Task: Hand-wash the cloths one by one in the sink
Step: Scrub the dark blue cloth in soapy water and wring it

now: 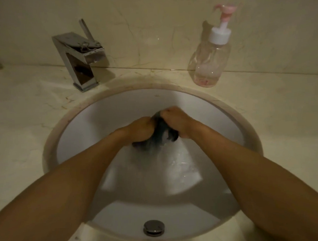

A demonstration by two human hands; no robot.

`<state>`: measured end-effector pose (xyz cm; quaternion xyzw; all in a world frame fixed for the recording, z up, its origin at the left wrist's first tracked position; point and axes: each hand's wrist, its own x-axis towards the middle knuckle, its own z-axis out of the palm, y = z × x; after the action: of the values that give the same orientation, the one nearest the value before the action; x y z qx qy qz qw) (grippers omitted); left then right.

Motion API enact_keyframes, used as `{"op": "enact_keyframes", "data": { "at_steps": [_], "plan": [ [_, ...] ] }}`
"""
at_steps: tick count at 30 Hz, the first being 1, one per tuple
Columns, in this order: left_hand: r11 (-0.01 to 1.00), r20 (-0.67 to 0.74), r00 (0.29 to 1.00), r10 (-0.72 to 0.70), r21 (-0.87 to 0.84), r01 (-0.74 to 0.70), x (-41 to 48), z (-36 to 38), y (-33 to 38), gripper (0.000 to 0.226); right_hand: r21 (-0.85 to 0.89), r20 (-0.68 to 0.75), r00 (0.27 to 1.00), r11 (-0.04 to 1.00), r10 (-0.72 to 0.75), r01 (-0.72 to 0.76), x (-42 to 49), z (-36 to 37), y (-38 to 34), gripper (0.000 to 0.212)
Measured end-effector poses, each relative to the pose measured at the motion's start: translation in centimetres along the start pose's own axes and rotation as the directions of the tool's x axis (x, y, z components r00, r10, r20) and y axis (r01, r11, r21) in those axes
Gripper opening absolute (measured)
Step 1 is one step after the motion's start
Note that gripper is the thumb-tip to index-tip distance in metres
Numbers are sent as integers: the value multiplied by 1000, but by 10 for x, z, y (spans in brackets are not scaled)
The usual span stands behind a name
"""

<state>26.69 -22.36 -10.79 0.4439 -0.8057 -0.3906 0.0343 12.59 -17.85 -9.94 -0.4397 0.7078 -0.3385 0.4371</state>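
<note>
Grips a dark bunched cloth (161,136) with left hand (140,130) and right hand (176,121), both curled round it, low in the sink (118,107).

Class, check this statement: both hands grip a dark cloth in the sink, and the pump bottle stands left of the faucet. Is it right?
Not quite: the head view shows the pump bottle right of the faucet, not left. The left hand and right hand do grip the dark cloth in the sink.
</note>
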Motion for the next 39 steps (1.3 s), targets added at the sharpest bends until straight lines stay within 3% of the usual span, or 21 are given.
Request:
{"op": "enact_keyframes", "data": {
  "at_steps": [2,4,8,12,14,18,21,23,25,28,29,30,31,32,33,34,35,37,39],
  "plan": [
    [961,-156,987,-39,-275,-5,1,1,19,34,64,-151,989,998,-9,19,1,-1,-4,18],
    [890,-306,939,-158,-455,1,3,0,28,33,142,-195,981,989,-1,29,-6,16,-10,26],
    [715,-364,884,-292,-697,-50,-5,-14,27,23,252,-144,989,967,16,21,-35,54,-33,27],
    [613,-302,900,-314,-788,-51,-18,-4,53,26,262,-331,943,957,-29,121,-28,35,-35,25],
    [656,-282,923,-260,-754,-45,-25,15,70,31,279,-376,927,955,13,100,-16,13,-29,30],
    [704,-304,902,-307,-711,0,-22,12,65,29,414,-248,956,909,160,-45,-26,22,-27,33],
    [684,-326,876,-355,-729,6,-17,-6,47,26,304,-267,964,950,19,66,-38,46,-32,29],
    [638,-267,899,-347,-770,18,-21,-4,48,31,275,-297,955,955,-27,113,-32,42,-33,28],
    [599,-182,934,-308,-799,42,-25,6,62,30,318,-323,946,945,28,80,-21,22,-29,28],
    [609,-71,949,-307,-781,139,-18,5,67,31,352,-199,976,936,84,-9,-6,-1,-19,34],
    [684,-34,950,-312,-702,199,-17,0,60,35,203,-110,990,977,83,-60,-3,-3,-14,37],
    [817,-36,957,-288,-531,226,-14,-6,49,39,-73,-31,995,992,99,-101,-3,-5,-10,41],
    [937,-80,964,-254,-270,224,-11,-10,37,43,-378,13,995,922,95,-83,-2,-5,-4,44],
    [976,-128,969,-211,35,217,-8,-11,26,48,-634,9,999,773,50,-33,-2,-5,0,45],
    [931,-165,971,-174,293,217,-6,-12,18,56,-749,-20,1000,662,6,-20,0,-6,2,44],
    [864,-188,973,-133,459,207,-7,-11,14,61,-776,-18,999,630,-35,8,-1,-7,3,42],
    [829,-199,977,-83,531,178,-5,-10,10,54,-766,72,995,635,-71,100,0,-7,3,41],
    [843,-134,990,32,536,46,-1,-8,7,17,-715,376,927,636,2,289,2,-4,6,47],
    [845,49,998,-26,534,-4,6,-2,-2,31,-779,475,869,524,136,344,5,-3,18,69]
  ]
}}
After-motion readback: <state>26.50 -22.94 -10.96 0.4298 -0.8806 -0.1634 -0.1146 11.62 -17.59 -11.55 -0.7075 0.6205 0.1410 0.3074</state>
